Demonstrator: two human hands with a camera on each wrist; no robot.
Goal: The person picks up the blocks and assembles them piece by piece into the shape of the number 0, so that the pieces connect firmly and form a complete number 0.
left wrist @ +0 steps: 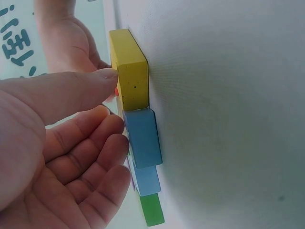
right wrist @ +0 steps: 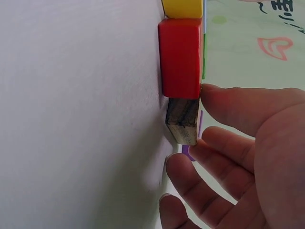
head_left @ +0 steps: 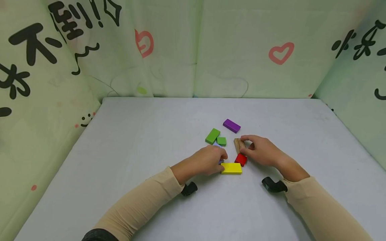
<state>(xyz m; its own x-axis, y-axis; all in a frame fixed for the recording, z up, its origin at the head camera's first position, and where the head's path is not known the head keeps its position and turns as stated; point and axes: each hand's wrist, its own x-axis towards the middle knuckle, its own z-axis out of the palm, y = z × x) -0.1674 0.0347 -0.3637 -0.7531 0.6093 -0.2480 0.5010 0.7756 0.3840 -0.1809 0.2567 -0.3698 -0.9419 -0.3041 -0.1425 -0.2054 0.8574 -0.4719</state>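
Note:
In the head view, my left hand bends over the blue blocks and hides most of them. Its thumb touches the left end of a yellow block. The left wrist view shows loosely bent fingers beside a blue block, with a lighter blue block past it. My right hand pinches a bare wooden block between thumb and index finger, near its two ends. A red block lies between the wooden block and the yellow one. All these blocks rest on the table.
Beyond the left hand lie a green block and a smaller green block. A purple block lies farthest back. The white table is bordered by printed green curtains. A dark wrist camera sits under the right sleeve.

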